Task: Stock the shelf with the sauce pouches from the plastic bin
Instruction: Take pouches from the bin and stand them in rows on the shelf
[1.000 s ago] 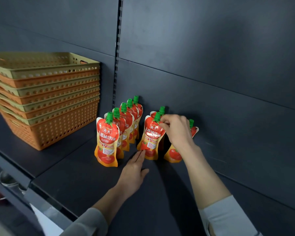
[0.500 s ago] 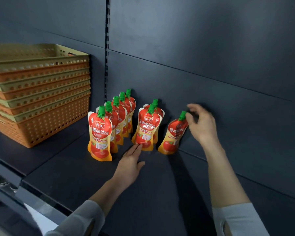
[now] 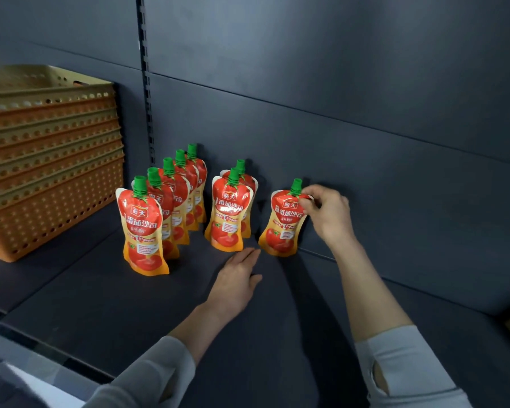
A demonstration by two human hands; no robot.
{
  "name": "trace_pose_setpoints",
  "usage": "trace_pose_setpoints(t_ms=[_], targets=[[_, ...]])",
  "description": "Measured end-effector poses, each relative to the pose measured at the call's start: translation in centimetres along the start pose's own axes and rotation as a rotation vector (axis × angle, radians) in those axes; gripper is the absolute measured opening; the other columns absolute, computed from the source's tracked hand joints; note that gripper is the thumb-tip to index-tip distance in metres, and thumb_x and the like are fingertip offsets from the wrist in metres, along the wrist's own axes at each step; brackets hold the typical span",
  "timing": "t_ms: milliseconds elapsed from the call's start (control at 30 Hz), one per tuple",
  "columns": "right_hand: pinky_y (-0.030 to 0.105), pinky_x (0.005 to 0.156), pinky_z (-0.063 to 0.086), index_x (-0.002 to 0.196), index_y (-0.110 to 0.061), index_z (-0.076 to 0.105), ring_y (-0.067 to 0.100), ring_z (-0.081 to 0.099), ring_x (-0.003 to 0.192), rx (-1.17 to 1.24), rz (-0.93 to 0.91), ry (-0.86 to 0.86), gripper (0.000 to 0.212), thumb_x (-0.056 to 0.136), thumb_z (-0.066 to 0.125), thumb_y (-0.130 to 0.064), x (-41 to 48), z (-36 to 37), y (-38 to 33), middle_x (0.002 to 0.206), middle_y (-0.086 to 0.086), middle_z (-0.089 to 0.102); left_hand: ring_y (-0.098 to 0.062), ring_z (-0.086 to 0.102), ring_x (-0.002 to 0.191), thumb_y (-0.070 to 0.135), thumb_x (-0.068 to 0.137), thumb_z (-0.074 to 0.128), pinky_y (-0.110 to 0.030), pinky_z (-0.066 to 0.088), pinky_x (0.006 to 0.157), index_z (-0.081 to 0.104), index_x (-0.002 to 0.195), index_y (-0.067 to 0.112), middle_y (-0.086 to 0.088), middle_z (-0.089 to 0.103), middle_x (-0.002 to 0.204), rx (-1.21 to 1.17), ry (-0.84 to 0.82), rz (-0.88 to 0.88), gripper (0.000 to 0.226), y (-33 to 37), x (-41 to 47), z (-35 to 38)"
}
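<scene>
Red sauce pouches with green caps stand on the dark shelf [image 3: 106,301]. A row of several pouches [image 3: 143,228] runs back toward the wall at the left. Two more pouches [image 3: 228,214] stand one behind the other in the middle. A single pouch [image 3: 283,223] stands at the right by the back wall, leaning slightly. My right hand [image 3: 326,213] pinches that pouch's top right corner beside its cap. My left hand [image 3: 236,282] lies flat on the shelf with straight fingers, just in front of the middle pair and the single pouch.
A stack of orange and beige perforated baskets [image 3: 47,160] fills the shelf's left side. A slotted upright [image 3: 145,81] runs up the back panel behind the rows. The shelf's front edge [image 3: 50,351] is at the lower left.
My right hand moved off the middle pair and took hold of the single pouch at its top corner, standing it more upright. My left hand stayed flat on the shelf.
</scene>
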State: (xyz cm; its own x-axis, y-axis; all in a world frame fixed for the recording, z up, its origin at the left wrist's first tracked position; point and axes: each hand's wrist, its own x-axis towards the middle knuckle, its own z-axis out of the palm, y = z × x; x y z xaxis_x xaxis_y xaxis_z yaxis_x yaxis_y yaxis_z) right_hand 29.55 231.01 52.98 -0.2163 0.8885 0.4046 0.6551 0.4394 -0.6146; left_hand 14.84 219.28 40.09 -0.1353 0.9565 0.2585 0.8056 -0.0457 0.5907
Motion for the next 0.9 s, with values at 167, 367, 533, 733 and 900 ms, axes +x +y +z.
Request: trace_pose_setpoints(t_ms=[167,367,533,733,900], targets=[[0.041,0.088,0.055,0.106,-0.016,0.073,0.021,0.066,0.098,0.029,-0.012,0.027,0.014,0.094,0.066,-0.017,-0.1,0.0,0.5,0.102,0.001,0.073,-0.018,0.027,0.143,0.021,0.095,0.056,-0.025,0.022,0.114,0.027,0.151,0.015,-0.002,0.032,0.155,0.021,-0.031,-0.012,0.063,0.6,1.2,1.2],[0.039,0.086,0.054,0.112,-0.015,0.070,0.021,0.064,0.101,-0.042,-0.048,0.013,0.018,0.096,0.064,-0.020,-0.4,-0.2,0.4,0.108,0.004,0.072,-0.019,0.028,0.142,0.020,0.094,0.057,-0.027,0.025,0.115,0.029,0.150,0.015,-0.002,0.033,0.154,0.023,-0.049,-0.025,0.063,0.5,1.1,1.0],[0.041,0.092,0.049,0.130,-0.015,0.060,0.028,0.059,0.114,-0.201,-0.128,0.085,0.037,0.093,0.065,-0.015,-2.3,-0.2,0.4,0.126,0.008,0.064,-0.017,0.037,0.138,0.018,0.094,0.058,-0.027,0.030,0.113,0.040,0.145,0.016,0.000,0.041,0.149,0.002,-0.025,0.013,0.055,0.4,-0.5,-0.7],[0.044,0.091,0.047,0.137,-0.009,0.053,0.035,0.051,0.116,-0.289,-0.180,0.206,0.046,0.092,0.064,-0.013,-8.4,0.4,-0.9,0.128,0.015,0.056,-0.014,0.050,0.128,0.019,0.094,0.058,-0.028,0.042,0.104,0.051,0.138,0.020,0.004,0.052,0.140,-0.035,0.085,0.077,0.044,0.0,-5.5,-5.4],[0.046,0.089,0.049,0.132,-0.009,0.058,0.036,0.055,0.111,-0.223,-0.268,0.126,0.037,0.096,0.057,-0.014,-16.6,3.3,-4.4,0.124,0.015,0.060,-0.014,0.056,0.119,0.020,0.093,0.059,-0.017,0.036,0.094,0.059,0.130,0.020,0.004,0.061,0.128,-0.010,0.186,0.079,0.037,-1.2,-13.0,-10.2]])
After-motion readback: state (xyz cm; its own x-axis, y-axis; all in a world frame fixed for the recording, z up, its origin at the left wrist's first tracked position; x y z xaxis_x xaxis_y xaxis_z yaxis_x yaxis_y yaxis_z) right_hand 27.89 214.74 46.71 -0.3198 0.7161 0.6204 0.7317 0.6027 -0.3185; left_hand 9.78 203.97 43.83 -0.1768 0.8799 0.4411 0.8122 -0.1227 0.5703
